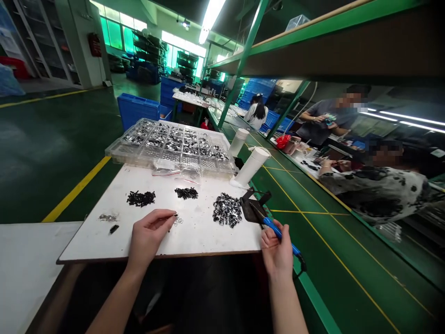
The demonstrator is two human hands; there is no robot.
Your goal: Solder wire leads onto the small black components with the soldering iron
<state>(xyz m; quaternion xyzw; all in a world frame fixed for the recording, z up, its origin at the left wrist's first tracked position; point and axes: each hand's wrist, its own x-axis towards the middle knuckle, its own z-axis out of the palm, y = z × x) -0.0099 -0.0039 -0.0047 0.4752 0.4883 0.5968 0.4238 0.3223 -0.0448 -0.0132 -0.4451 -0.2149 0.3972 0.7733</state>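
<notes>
Lit from above by a glaring white tube light [212, 21], and from the far side by overexposed, green-tinted windows [116, 35]. Bright and fairly clear over the white board [194, 236], but dim under the shelf [330, 55] and nearly black below the board. Stretched and softened toward the edges, with blocky pixelation at right.

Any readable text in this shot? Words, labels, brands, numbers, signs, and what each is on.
None legible.
Blue-handled tool at the right hand: no marking can be made out.
Two white cylinders: no lettering visible.
Clear bags by the compartment tray: nothing readable.
Red item on the pillar: any marking too small and blurred.
Pale patch at far right: too blurred to tell if it's a sign.
</notes>
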